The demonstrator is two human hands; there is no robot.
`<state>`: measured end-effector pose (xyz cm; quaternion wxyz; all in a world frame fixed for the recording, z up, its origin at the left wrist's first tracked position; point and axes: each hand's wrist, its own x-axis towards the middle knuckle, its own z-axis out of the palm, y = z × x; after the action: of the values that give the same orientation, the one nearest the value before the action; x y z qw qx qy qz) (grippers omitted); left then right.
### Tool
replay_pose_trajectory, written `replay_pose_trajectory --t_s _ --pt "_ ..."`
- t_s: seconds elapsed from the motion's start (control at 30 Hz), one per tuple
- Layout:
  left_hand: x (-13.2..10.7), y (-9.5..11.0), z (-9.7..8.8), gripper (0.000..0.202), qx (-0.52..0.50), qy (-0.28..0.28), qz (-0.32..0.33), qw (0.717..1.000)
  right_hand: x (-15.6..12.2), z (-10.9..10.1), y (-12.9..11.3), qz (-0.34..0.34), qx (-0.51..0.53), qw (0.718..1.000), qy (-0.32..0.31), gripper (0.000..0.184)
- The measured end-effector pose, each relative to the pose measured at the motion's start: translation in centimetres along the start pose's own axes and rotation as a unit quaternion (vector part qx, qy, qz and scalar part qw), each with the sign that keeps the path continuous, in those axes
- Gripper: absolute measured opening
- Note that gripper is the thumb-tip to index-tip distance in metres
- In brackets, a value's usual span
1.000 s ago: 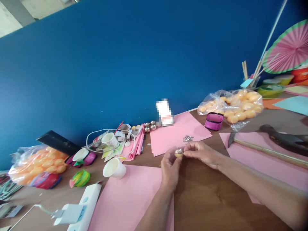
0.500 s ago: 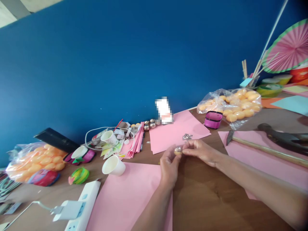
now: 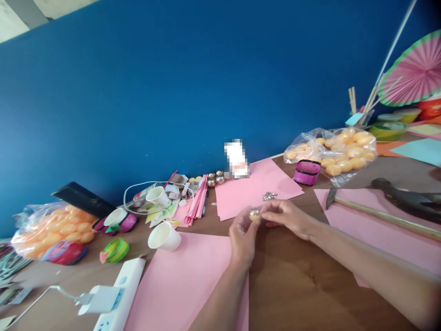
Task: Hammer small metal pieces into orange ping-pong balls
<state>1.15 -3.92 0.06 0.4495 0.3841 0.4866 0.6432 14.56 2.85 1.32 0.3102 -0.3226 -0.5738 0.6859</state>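
**Against a blue wall, two hands meet over one small piece on a crowded craft bench**

A deep blue wall backs a wooden bench (image 3: 296, 280) strewn with pink paper sheets (image 3: 182, 285) and craft supplies. Near the middle of the bench, above bare wood between the sheets, the person's left hand (image 3: 243, 234) and right hand (image 3: 287, 216) meet fingertip to fingertip on a small orange piece (image 3: 255, 214) with a silvery, studded top. The left hand is curled, thumb and forefinger closed on the piece from below. The right hand comes in from the right edge, its fingertips pinched on the same piece, the other fingers loosely folded.

A little heap of silver beads (image 3: 269, 196) lies on a pink sheet just beyond the hands, towards the wall and nearer the right hand, with nothing between. Further back sit a pink case (image 3: 306, 172) and a clear bag of orange shells (image 3: 336, 154). A hammer (image 3: 375, 212) lies along the right edge. A tipped paper cup (image 3: 164, 236), a white power strip (image 3: 119, 292) and a second bag of shells (image 3: 48, 230) sit to the left, well apart.
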Motion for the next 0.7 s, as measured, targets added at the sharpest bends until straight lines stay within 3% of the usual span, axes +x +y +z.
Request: replay_pose_trajectory --t_s 0.33,0.7 --pt "-0.05 0.32 0.19 0.035 0.008 -0.015 0.005 1.0 -0.01 0.07 -0.08 -0.005 0.001 1.0 -0.009 0.019" --pt "0.12 -0.36 -0.18 0.036 0.073 0.014 0.025 0.997 -0.21 0.21 -0.69 0.018 -0.011 1.0 0.008 0.018"
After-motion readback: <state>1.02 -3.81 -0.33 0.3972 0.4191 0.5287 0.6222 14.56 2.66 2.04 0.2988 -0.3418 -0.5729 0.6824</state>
